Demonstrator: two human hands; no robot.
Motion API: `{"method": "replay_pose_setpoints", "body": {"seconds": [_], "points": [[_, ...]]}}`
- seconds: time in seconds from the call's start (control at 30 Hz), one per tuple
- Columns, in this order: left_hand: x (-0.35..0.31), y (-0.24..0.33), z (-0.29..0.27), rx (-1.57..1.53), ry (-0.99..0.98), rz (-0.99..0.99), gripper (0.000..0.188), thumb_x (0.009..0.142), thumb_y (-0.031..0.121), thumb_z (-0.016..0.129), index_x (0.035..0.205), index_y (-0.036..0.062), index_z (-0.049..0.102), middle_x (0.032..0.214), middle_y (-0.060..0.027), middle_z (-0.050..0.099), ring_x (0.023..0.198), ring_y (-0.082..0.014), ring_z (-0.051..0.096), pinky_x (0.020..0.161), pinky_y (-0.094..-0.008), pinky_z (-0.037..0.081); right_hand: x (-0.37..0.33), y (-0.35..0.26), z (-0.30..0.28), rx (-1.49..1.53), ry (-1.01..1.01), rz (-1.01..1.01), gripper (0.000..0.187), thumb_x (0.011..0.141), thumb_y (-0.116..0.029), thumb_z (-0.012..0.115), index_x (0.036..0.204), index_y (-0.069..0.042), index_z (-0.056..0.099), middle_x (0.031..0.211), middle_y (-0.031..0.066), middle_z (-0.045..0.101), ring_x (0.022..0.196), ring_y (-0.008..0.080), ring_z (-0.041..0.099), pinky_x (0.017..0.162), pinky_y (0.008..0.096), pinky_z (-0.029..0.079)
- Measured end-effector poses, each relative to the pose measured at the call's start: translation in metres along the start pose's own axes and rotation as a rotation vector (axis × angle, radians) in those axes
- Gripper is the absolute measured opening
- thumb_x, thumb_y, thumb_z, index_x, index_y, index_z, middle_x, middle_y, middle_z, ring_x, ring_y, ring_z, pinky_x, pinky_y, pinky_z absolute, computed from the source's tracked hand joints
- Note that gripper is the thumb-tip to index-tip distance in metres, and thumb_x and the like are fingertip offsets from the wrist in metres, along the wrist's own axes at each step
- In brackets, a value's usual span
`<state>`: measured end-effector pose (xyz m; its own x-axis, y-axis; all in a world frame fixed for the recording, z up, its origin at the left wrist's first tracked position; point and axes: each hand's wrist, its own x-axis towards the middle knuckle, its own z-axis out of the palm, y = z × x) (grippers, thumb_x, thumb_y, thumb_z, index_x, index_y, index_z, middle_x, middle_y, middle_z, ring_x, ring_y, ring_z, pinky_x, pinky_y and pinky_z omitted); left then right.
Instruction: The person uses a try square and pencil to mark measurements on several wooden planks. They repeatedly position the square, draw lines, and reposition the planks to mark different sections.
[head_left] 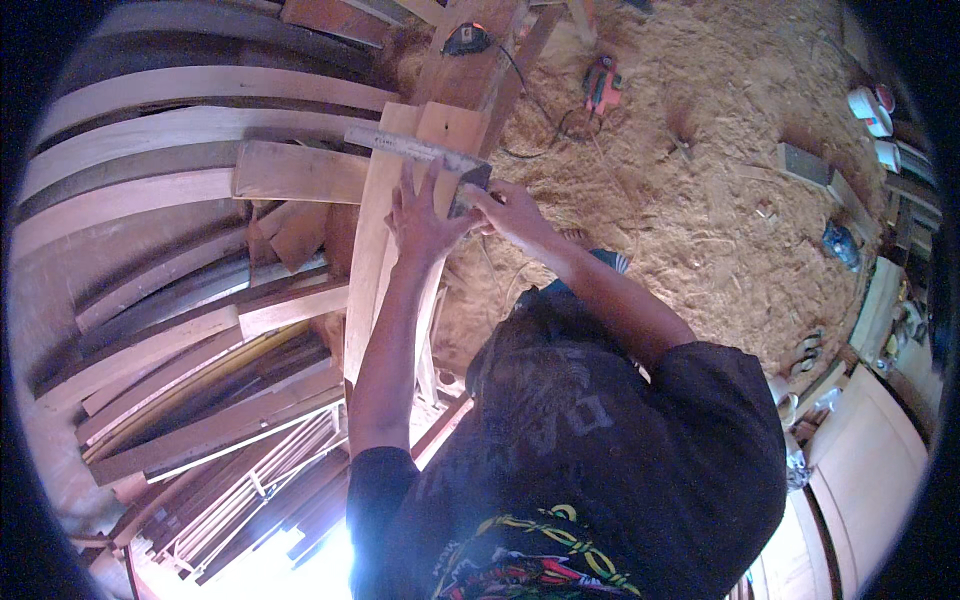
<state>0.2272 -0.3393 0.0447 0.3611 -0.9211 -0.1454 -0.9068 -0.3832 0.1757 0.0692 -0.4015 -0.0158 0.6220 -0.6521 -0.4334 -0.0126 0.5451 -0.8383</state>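
A pale wooden board (pixel 366 290) runs lengthwise in front of me, with a second pale piece (pixel 447 125) beside it. Across them lies a try square, its metal blade (pixel 405 147) reaching left and its dark stock (pixel 472 178) at the right edge. My left hand (pixel 425 228) rests on the wood just below the blade, fingers spread and fingertips close to it, thumb pointing toward the stock. Beside the stock is my right hand (pixel 508 215), its fingers pinched together at the board's right edge. What those fingers hold, if anything, is too small to tell.
Stacked planks (pixel 180 140) fill the left side. A black rounded tool (pixel 467 38) with a cord lies on the timber beyond the board. A red power tool (pixel 602 85) sits on the sawdust-covered floor (pixel 720 130). White tubs (pixel 870 110) and a wooden block (pixel 803 163) are at right.
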Motion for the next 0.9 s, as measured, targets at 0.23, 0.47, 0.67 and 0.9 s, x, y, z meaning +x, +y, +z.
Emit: {"method": "replay_pose_setpoints", "body": {"seconds": [0.23, 0.47, 0.67, 0.9], "points": [[-0.001, 0.005, -0.003, 0.051, -0.066, -0.074, 0.112, 0.065, 0.07, 0.084, 0.161, 0.0375, 0.037, 0.172, -0.0145, 0.021, 0.149, -0.0492, 0.032, 0.108, -0.0729, 0.036, 0.006, 0.009, 0.015, -0.017, 0.115, -0.131, 0.028, 0.103, -0.031, 0.068, 0.101, -0.004, 0.073, 0.073, 0.0063, 0.071, 0.057, 0.0149, 0.067, 0.052, 0.032, 0.055], [0.001, 0.009, -0.009, 0.02, -0.097, -0.095, 0.113, 0.064, 0.07, 0.085, 0.161, 0.0381, 0.037, 0.172, -0.0124, 0.02, 0.151, -0.051, 0.03, 0.11, -0.0755, 0.034, 0.001, 0.002, 0.015, 0.071, 0.072, -0.018, 0.033, 0.102, -0.031, 0.069, 0.111, 0.001, 0.069, 0.09, 0.0053, 0.069, 0.071, 0.0136, 0.07, 0.06, 0.0283, 0.062], [0.002, 0.01, -0.009, 0.013, -0.091, -0.096, 0.114, 0.063, 0.071, 0.086, 0.161, 0.0379, 0.037, 0.173, -0.0123, 0.019, 0.152, -0.0509, 0.03, 0.108, -0.0796, 0.034, 0.0, -0.003, 0.014, 0.035, 0.085, 0.014, 0.036, 0.101, -0.034, 0.07, 0.11, 0.001, 0.069, 0.089, 0.0055, 0.068, 0.071, 0.0134, 0.069, 0.06, 0.0283, 0.062], [0.003, 0.01, -0.009, 0.006, -0.099, -0.092, 0.116, 0.061, 0.071, 0.086, 0.161, 0.0398, 0.037, 0.174, -0.0126, 0.018, 0.151, -0.0539, 0.028, 0.109, -0.0809, 0.032, 0.011, 0.013, 0.01, 0.028, 0.047, -0.001, 0.036, 0.102, -0.035, 0.069, 0.111, 0.0, 0.069, 0.09, 0.0041, 0.068, 0.07, 0.0122, 0.067, 0.058, 0.0273, 0.059]]}}
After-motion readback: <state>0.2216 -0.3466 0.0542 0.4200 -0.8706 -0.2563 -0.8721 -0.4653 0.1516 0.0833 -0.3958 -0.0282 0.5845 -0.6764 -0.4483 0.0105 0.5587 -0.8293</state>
